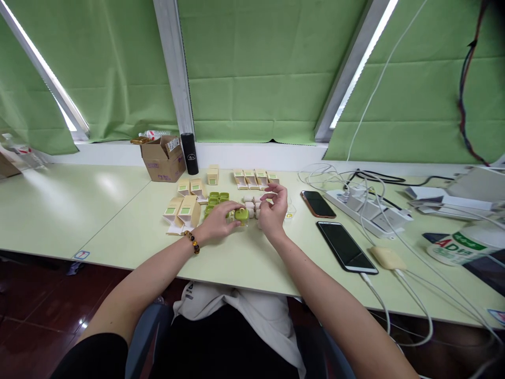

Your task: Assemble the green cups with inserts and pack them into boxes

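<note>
Glossy plastic case (242,215), matt cardboard box (162,164)

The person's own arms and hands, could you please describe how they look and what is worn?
The left hand and right hand are ungloved. The left arm wears a bracelet of round dark and amber beads and, higher up, a black sleeve; the right arm shows neither.

Daylight beside green blinds (272,68), glare on tabletop (79,210), stretched edges

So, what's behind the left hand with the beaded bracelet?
Just beyond the left hand, small green squarish pieces sit clustered on the pale-green table. The hand covers part of the cluster, so its full count can't be seen.
</note>
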The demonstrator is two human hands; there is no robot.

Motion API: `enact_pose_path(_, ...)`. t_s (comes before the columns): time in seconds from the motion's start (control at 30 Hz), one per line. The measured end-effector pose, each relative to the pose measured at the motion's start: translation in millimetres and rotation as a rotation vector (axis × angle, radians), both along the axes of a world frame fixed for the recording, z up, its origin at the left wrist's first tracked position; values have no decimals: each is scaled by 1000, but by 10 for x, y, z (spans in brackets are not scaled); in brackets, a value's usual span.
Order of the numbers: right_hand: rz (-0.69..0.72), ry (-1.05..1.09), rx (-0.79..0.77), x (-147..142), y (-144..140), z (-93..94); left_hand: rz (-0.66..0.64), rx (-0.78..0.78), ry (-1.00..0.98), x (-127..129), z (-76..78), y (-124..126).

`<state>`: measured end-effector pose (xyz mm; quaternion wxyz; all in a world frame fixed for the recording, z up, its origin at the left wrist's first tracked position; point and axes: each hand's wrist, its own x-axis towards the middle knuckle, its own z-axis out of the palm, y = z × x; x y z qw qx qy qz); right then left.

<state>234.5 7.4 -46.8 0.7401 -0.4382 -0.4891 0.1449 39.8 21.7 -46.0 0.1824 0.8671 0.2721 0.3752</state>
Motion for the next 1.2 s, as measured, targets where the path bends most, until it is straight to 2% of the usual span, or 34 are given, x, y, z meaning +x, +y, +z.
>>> enact_pose_path(0.17,-40,-4,1,34,22,-2,-46,74,229,7,25,-84)
enact_pose_path(0.37,-24,-9,-22,3,24,-21,-89,74,397,10,98,-136)
enact_pose_path(0.63,-33,-4,-29,21,41,-22,-113,160,422,-17,169,-102)
enact_pose_path(0.73,-50,9,-32,32,39,-1,-3,192,343,-13,221,-26)
enact_pose_path(0.87,-86,22,-18,44,33,35,191,218,314,12,333,112)
enact_pose_path(1.03,-103,17,-8,55,44,49,234,288,585,148,454,461)
enact_pose_path(1.13,-106,5,-7,56,46,38,229,179,780,350,452,808)
enact_pose_path(1.2,-100,-11,-15,55,38,30,259,45,824,510,409,1050)
